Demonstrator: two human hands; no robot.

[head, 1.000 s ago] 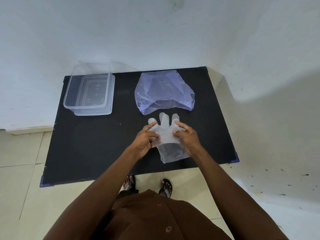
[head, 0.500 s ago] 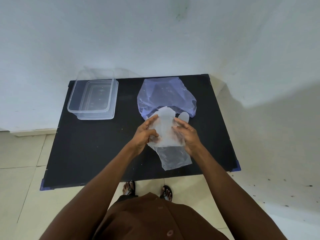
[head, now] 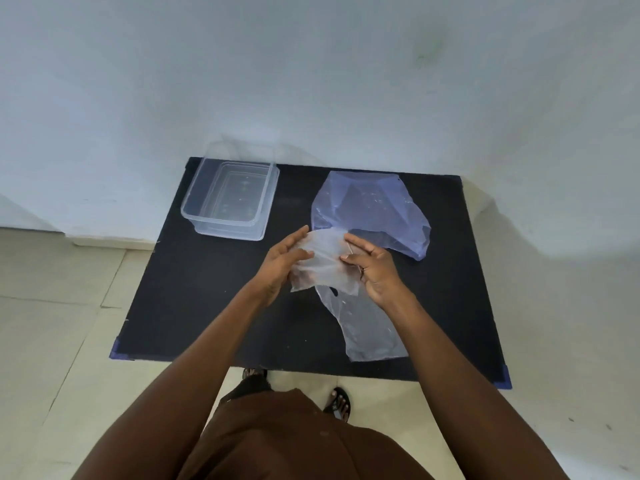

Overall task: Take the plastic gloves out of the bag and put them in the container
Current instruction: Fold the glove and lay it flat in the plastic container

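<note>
A clear plastic glove (head: 325,261) is folded over between my hands above the middle of the black table (head: 194,292). My left hand (head: 282,265) grips its left side and my right hand (head: 372,268) pinches its right side. A second clear glove (head: 367,327) lies flat on the table under and in front of my right wrist. The bluish plastic bag (head: 370,209) lies crumpled at the back right. The clear rectangular container (head: 230,199) stands at the back left, with nothing visible inside it.
The table stands against a white wall (head: 311,81). Tiled floor (head: 52,323) lies to the left and in front. My sandalled feet (head: 337,403) show below the table's front edge.
The glove's fingers have been folded back over its palm and the glove lifted off the table between both hands. The flat glove under it now shows. The camera has shifted.
</note>
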